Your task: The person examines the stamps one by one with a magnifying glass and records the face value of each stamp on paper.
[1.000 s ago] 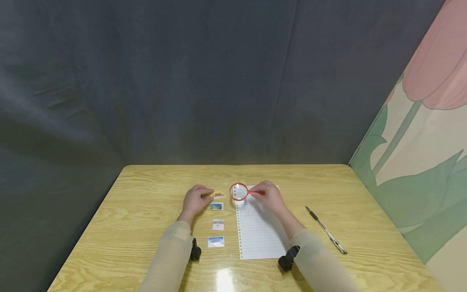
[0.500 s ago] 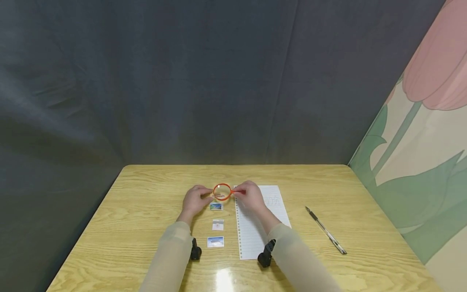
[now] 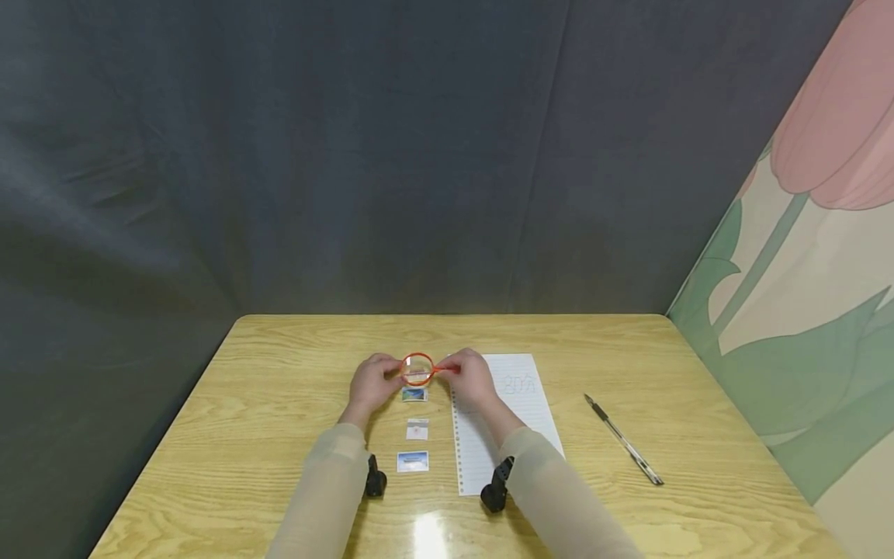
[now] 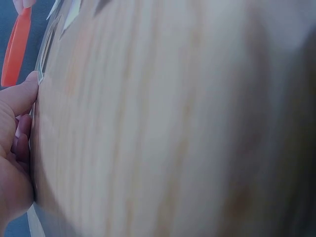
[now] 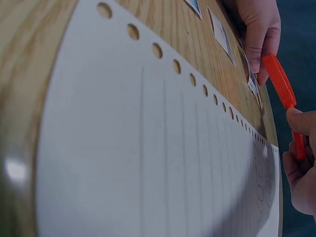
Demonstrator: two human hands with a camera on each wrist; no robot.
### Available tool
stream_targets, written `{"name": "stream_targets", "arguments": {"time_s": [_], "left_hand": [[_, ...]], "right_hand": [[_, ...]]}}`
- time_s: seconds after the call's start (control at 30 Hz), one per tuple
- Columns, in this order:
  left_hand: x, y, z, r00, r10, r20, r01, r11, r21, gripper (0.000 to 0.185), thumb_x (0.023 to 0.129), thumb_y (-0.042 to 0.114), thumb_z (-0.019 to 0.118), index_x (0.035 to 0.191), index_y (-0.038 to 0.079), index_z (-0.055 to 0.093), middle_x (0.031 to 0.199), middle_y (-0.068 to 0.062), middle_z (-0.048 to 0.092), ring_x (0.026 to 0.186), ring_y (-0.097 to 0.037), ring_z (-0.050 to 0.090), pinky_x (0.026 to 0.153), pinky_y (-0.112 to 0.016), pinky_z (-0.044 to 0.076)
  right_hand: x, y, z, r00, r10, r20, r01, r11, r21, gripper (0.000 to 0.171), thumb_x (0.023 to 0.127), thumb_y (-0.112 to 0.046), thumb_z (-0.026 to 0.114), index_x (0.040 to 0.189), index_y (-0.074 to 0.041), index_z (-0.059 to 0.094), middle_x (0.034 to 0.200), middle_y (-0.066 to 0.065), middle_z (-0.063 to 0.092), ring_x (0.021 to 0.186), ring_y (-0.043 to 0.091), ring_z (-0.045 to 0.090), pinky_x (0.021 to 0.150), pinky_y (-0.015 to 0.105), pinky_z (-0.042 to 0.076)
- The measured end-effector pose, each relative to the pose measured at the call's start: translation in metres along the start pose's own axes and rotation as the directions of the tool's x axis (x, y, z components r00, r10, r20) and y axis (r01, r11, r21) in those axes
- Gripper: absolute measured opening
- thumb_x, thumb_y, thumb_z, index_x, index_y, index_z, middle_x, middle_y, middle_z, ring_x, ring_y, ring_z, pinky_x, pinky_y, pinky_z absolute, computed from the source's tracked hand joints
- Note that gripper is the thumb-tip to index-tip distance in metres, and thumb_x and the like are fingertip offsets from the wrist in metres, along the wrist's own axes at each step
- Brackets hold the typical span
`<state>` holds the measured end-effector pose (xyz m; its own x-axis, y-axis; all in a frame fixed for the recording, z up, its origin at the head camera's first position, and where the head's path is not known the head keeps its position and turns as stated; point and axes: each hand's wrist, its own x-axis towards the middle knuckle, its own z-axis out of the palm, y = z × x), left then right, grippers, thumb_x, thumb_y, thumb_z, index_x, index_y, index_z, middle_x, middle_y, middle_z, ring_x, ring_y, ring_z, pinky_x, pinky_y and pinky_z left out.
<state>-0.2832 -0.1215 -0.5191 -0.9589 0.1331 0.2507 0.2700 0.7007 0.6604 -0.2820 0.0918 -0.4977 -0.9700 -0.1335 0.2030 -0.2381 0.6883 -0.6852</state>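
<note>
My right hand pinches the handle of a red magnifying glass between thumb and fingers. Its round lens hangs over the farthest small stamp-like picture, which shows through it. Thumb and forefinger of my left hand are spread at that picture's left edge, and in the left wrist view the thumb tip touches its corner. Nearer to me, in a column, lie a green-and-blue picture, a pale grey one and a blue-and-white one.
A lined sheet with punched holes and handwriting lies under my right forearm. To its right a pen lies slanted on the wooden table. A dark curtain hangs behind the table, and a flower-patterned wall is at the right.
My right hand has carried the magnifying glass leftward from over the sheet to over the farthest picture. More handwriting on the sheet is uncovered. My left hand has stayed in place.
</note>
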Motion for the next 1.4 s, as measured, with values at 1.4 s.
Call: {"name": "stream_targets", "arguments": {"time_s": [1.4], "left_hand": [[0.000,0.001,0.002,0.999,-0.040,0.035,0.040,0.999,-0.014,0.030,0.085,0.023,0.079,0.114,0.013,0.075,0.117,-0.008,0.063,0.110,-0.030,0.058,0.097,-0.048,0.046]], "right_hand": [[0.001,0.015,-0.003,0.996,0.093,-0.007,-0.092,0.994,0.064,0.004,0.087,-0.011,0.076,0.090,-0.010,0.078,0.094,0.002,0.064,0.091,0.021,0.061,0.084,0.041,0.052]]}}
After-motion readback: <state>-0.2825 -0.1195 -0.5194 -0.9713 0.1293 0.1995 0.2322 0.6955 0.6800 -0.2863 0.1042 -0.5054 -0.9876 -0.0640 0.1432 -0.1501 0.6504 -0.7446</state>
